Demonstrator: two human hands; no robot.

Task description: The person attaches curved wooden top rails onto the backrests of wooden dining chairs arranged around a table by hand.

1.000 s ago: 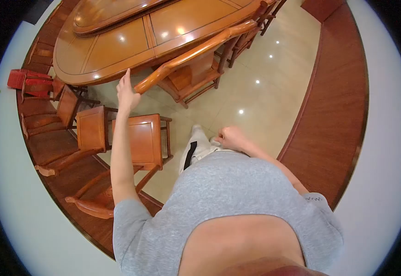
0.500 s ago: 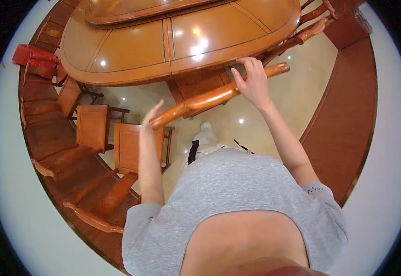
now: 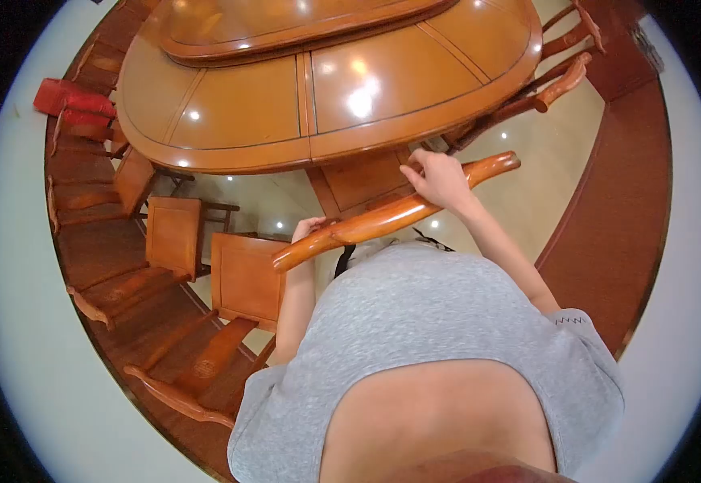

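A glossy brown wooden chair stands just before me, its long curved top rail (image 3: 391, 217) slanting up to the right. Beyond the rail lies its square seat (image 3: 358, 181), partly below the edge of the round table (image 3: 246, 105). Near the rail's left end, my left hand (image 3: 309, 228) curls against it from the far side; some of its fingers are hidden. My right hand (image 3: 441, 179) hooks over the rail's right half, with thumb and bent fingers on the table side.
Several matching chairs line the left side, the closest seat (image 3: 246, 278) beside my left forearm. A red cloth-like item (image 3: 77, 98) lies on a chair at the far left. Right of the table is another chair back (image 3: 564, 84). A dark reddish border (image 3: 600, 233) runs along the right wall.
The chair's rail has come closer to my body and farther from the table edge. My left hand has gone from upright fingers at the rail's end to curled fingers behind it.
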